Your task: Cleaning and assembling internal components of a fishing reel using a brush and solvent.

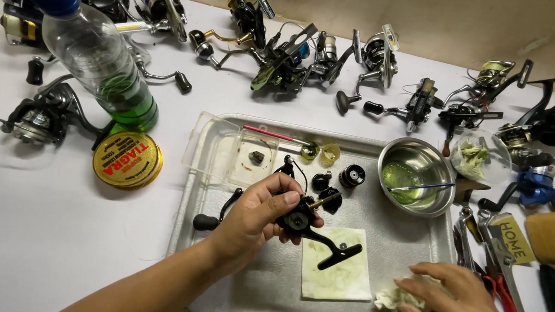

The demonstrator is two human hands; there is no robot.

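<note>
Over the middle of the metal tray, my left hand is clamped around a black fishing reel body, its foot sticking out above a stained paper square. My right hand presses loosely on a crumpled rag at the tray's near corner. Beyond them I see a steel bowl with a brush, a plastic bottle and many reels along the table.

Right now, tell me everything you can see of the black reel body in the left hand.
The black reel body is a stripped spinning-reel frame, glossy like plastic or painted metal. A round opening faces up, a brass-coloured shaft sticks out to the upper right, and its T-shaped foot points down-right over a stained white pad. The left hand grips it above the metal tray.
</note>
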